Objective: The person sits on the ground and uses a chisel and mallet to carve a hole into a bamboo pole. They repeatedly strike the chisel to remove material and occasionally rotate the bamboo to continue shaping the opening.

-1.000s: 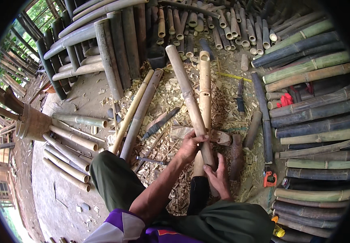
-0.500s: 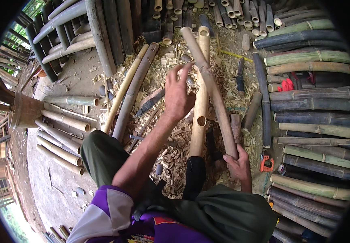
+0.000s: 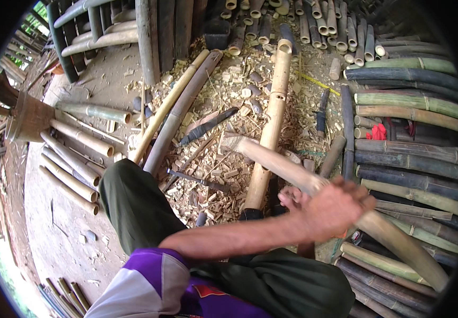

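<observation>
My left hand (image 3: 343, 206) reaches across to the right, its fingers closed over a pale brown bamboo pole (image 3: 276, 161). The pole slants from the chip-covered ground near the middle down to the lower right, its far end blurred. Partly hidden behind my left forearm, my right hand (image 3: 293, 198) is close beside the pole. Its fingers are loosely curled and apart, with nothing visible in them. Beyond the held pole, a yellowish bamboo pole (image 3: 275, 114) with cut openings lies lengthwise, its near end resting by a dark block between my legs.
Wood chips (image 3: 223, 191) cover the ground. A dark-wrapped tool handle (image 3: 202, 130) and a knife (image 3: 200, 181) lie left of the yellowish pole; another dark-handled tool (image 3: 321, 114) lies right. Stacked bamboo lengths (image 3: 409, 143) line the right side. A bucket (image 3: 28, 121) stands at left.
My left hand has moved right and down and taken hold of the pole. The pole has swung from steep to slanting, its lower end now far right. My right hand has let go of its end.
</observation>
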Available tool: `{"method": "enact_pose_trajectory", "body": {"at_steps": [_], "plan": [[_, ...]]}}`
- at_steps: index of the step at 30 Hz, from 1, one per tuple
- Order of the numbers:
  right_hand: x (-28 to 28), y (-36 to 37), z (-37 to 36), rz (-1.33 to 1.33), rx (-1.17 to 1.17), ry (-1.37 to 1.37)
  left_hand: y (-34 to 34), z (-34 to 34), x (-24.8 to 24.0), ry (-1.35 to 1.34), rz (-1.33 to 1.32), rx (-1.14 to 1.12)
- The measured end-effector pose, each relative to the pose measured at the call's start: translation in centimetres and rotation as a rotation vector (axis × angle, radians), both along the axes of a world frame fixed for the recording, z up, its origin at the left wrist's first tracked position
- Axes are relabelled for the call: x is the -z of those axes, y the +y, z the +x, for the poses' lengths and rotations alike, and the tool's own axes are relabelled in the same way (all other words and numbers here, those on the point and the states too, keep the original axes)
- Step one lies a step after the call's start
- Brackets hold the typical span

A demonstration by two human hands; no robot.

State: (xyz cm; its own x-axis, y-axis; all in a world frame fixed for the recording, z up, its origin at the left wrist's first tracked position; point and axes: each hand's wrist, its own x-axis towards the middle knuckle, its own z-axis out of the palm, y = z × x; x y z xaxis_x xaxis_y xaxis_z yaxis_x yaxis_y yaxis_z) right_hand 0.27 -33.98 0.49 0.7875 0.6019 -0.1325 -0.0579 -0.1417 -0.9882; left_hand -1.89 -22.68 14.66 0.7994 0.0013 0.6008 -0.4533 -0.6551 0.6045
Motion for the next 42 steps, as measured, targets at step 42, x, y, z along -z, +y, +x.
{"method": "enact_pose_trajectory", "body": {"at_steps": [42], "plan": [[10.4,-3.4,-1.9,-1.124,-0.439,-0.476,22.9,-4.0,21.9,0.830,-0.326,-0.886]]}}
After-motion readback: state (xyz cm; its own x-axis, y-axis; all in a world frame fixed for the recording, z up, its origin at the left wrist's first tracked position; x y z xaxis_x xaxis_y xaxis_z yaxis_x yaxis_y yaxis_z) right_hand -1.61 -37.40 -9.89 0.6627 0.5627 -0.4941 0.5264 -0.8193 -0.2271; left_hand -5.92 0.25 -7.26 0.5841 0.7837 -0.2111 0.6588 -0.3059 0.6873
